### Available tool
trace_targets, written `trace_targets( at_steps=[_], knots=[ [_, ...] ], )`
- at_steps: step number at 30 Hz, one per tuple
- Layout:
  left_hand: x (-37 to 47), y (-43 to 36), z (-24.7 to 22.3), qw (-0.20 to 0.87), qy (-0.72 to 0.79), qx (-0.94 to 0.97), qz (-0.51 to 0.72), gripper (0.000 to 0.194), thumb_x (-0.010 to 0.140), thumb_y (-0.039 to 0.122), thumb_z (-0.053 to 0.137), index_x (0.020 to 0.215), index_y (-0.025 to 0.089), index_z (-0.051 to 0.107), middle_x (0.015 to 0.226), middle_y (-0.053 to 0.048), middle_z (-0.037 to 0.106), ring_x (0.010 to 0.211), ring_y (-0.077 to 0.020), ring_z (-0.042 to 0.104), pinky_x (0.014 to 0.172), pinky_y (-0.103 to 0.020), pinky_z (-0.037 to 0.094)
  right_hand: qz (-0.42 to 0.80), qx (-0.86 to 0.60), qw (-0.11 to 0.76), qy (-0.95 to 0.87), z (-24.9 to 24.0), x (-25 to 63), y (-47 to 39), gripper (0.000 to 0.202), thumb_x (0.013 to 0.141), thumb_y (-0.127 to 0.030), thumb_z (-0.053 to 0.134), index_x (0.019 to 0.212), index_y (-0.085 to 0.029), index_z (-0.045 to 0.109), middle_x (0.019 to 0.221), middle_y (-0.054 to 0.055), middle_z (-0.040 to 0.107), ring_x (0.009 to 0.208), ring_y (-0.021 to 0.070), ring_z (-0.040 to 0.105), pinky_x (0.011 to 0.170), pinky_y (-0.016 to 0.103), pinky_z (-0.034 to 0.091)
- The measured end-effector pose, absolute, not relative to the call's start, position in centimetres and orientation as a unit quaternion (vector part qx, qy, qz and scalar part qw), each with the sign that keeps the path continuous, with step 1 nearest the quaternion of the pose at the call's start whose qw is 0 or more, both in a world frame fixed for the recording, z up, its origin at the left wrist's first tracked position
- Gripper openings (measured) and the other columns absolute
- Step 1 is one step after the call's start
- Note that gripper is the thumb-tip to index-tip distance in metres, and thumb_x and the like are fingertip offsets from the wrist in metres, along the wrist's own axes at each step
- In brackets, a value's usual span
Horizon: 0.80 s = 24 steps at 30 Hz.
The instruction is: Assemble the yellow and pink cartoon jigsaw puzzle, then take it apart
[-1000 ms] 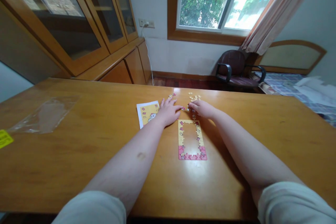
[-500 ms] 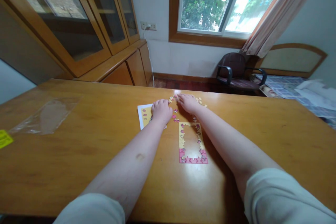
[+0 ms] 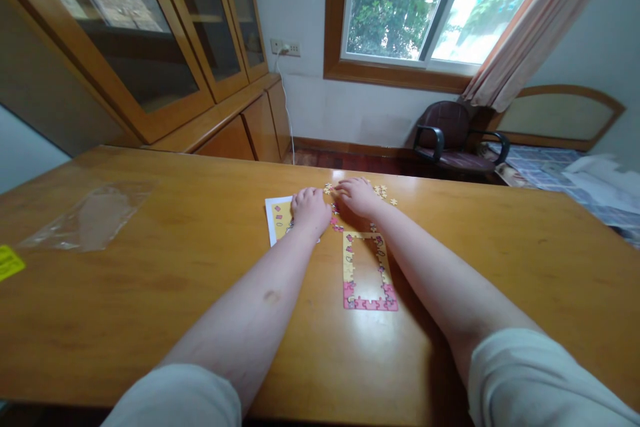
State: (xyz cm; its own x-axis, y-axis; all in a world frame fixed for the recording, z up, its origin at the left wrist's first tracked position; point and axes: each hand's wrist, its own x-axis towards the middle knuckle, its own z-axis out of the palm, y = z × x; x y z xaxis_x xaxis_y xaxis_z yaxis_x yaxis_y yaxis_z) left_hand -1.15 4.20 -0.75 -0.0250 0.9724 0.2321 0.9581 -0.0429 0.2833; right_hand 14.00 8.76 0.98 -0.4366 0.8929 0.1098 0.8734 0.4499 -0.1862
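Observation:
A puzzle border point(image 3: 370, 305), pink at its near end and yellow at the far end, lies on the wooden table point(image 3: 210, 213) with its middle unfilled. Beyond it are loose pieces point(image 3: 381, 191), some near the table's far edge and some pink ones between my hands. My left hand point(image 3: 311, 210) rests over the right part of a white-edged picture sheet point(image 3: 280, 217), fingers curled; whatever is under them is hidden. My right hand point(image 3: 356, 196) is over the loose pieces, fingers bent and pointing left, and I cannot make out a piece in it.
A clear plastic bag point(image 3: 95, 217) lies on the table's left side, with a yellow label point(image 3: 10, 263) at the left edge. Past the table are a glass-fronted cabinet point(image 3: 200, 90), a dark armchair point(image 3: 447, 133) and a bed point(image 3: 555, 163).
My right hand has shifted slightly, with its fingers bent a little more. My left hand stays by the sheet. The whole view has moved slightly.

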Motion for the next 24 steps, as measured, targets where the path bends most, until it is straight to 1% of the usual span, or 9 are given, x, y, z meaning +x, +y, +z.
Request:
trace_targets(
  at_steps=[2, 5, 8, 11, 14, 17, 20, 22, 24],
  knots=[
    [-1.2, 4.2, -0.8, 0.015, 0.688, 0.703, 0.178, 0.041, 0.080, 0.027, 0.049, 0.118, 0.017, 0.059, 0.123, -0.012, 0.059, 0.119, -0.0282, 0.046, 0.105, -0.042, 0.031, 0.036, -0.550, 0.100, -0.828, 0.5, 13.4, 9.4, 0.042, 0.093, -0.035, 0.038, 0.131, -0.028, 0.055, 0.138, 0.007, 0.052, 0.126, 0.0277, 0.044, 0.107, 0.049, 0.027],
    [-1.1, 4.2, -1.0, 0.016, 0.693, 0.703, 0.160, 0.046, 0.081, 0.030, 0.048, 0.126, 0.020, 0.056, 0.132, -0.013, 0.053, 0.125, -0.0296, 0.042, 0.107, -0.046, 0.028, 0.040, -0.565, 0.068, -0.821, 0.0, 12.8, 10.5, 0.044, 0.095, -0.043, 0.034, 0.137, -0.036, 0.047, 0.140, 0.007, 0.050, 0.127, 0.0311, 0.042, 0.105, 0.055, 0.025],
    [-1.1, 4.2, -1.1, 0.026, 0.700, 0.699, 0.143, 0.049, 0.083, 0.034, 0.047, 0.131, 0.026, 0.054, 0.140, -0.011, 0.047, 0.131, -0.0313, 0.036, 0.109, -0.051, 0.024, 0.040, -0.563, 0.050, -0.824, -0.3, 12.6, 11.2, 0.040, 0.094, -0.044, 0.038, 0.131, -0.039, 0.053, 0.135, 0.004, 0.054, 0.123, 0.0304, 0.044, 0.104, 0.054, 0.025],
    [-1.0, 4.2, -1.2, 0.027, 0.697, 0.703, 0.139, 0.047, 0.083, 0.035, 0.046, 0.128, 0.027, 0.056, 0.140, -0.011, 0.047, 0.132, -0.0323, 0.035, 0.110, -0.052, 0.023, 0.012, -0.559, 0.066, -0.827, -0.2, 12.4, 11.4, 0.036, 0.092, -0.045, 0.044, 0.118, -0.033, 0.065, 0.124, 0.005, 0.062, 0.117, 0.0282, 0.049, 0.102, 0.047, 0.028],
    [-1.0, 4.1, -1.1, 0.023, 0.696, 0.703, 0.143, 0.044, 0.083, 0.035, 0.046, 0.125, 0.026, 0.058, 0.138, -0.011, 0.049, 0.131, -0.0313, 0.036, 0.110, -0.051, 0.024, -0.020, -0.541, 0.075, -0.837, 0.0, 12.2, 11.4, 0.032, 0.092, -0.040, 0.045, 0.105, -0.028, 0.072, 0.111, 0.006, 0.068, 0.108, 0.0254, 0.053, 0.098, 0.041, 0.031],
    [-1.1, 4.1, -1.0, 0.026, 0.695, 0.702, 0.152, 0.042, 0.083, 0.033, 0.047, 0.121, 0.024, 0.060, 0.135, -0.012, 0.051, 0.130, -0.0306, 0.037, 0.110, -0.050, 0.025, -0.044, -0.531, 0.075, -0.843, 0.4, 12.2, 11.1, 0.031, 0.092, -0.033, 0.045, 0.098, -0.026, 0.074, 0.106, 0.007, 0.070, 0.102, 0.0234, 0.055, 0.095, 0.037, 0.031],
    [-1.1, 4.2, -0.9, 0.031, 0.695, 0.699, 0.165, 0.041, 0.081, 0.030, 0.047, 0.118, 0.020, 0.060, 0.132, -0.013, 0.053, 0.128, -0.0303, 0.039, 0.109, -0.049, 0.025, -0.068, -0.532, 0.092, -0.839, 0.9, 13.0, 10.6, 0.032, 0.092, -0.032, 0.044, 0.097, -0.024, 0.075, 0.106, 0.007, 0.069, 0.101, 0.0228, 0.054, 0.097, 0.038, 0.028],
    [-1.0, 4.2, -0.8, 0.035, 0.697, 0.695, 0.174, 0.042, 0.081, 0.029, 0.047, 0.120, 0.018, 0.058, 0.129, -0.013, 0.055, 0.126, -0.0295, 0.041, 0.109, -0.047, 0.027, -0.085, -0.527, 0.097, -0.840, 1.1, 14.1, 9.9, 0.032, 0.091, -0.032, 0.045, 0.095, -0.023, 0.075, 0.103, 0.007, 0.069, 0.100, 0.0230, 0.053, 0.099, 0.038, 0.026],
    [-1.0, 4.3, -0.8, 0.040, 0.700, 0.690, 0.180, 0.047, 0.080, 0.028, 0.047, 0.125, 0.017, 0.053, 0.129, -0.013, 0.056, 0.125, -0.0285, 0.042, 0.108, -0.045, 0.028, -0.102, -0.503, 0.080, -0.855, 1.3, 15.6, 8.9, 0.031, 0.090, -0.030, 0.045, 0.089, -0.020, 0.075, 0.099, 0.009, 0.069, 0.098, 0.0230, 0.052, 0.099, 0.038, 0.025]
  ],
)
